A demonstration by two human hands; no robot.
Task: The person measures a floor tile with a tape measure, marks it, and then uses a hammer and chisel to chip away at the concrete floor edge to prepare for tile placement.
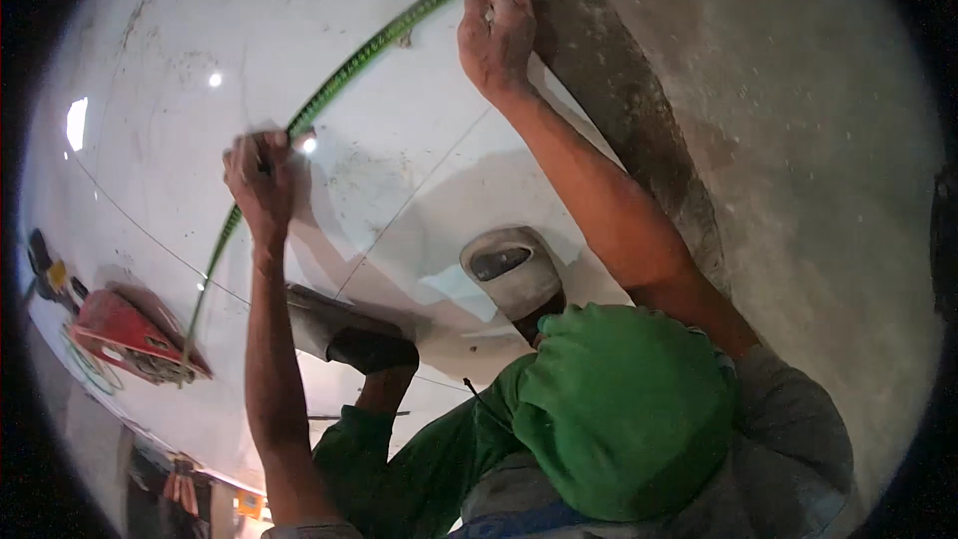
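Note:
A green tape measure blade [371, 48] with dark markings arcs across the white slab surface [399, 155]. My left hand [261, 178] is closed on the blade partway along it. Up at the slab's far edge, my right hand [497, 32] grips the blade near its end, which sticks out a little past the fingers. Below my left hand the blade runs down toward a red, wedge-shaped object [130, 332] at the lower left. Whether the two are joined, I cannot tell.
My shoes [521, 268] rest on the slabs, and my green-clad knee [629, 409] fills the lower middle. Rough grey floor [778, 160] lies on the right beyond the slab edge. A black-and-yellow tool part [50, 269] sits beside the red object.

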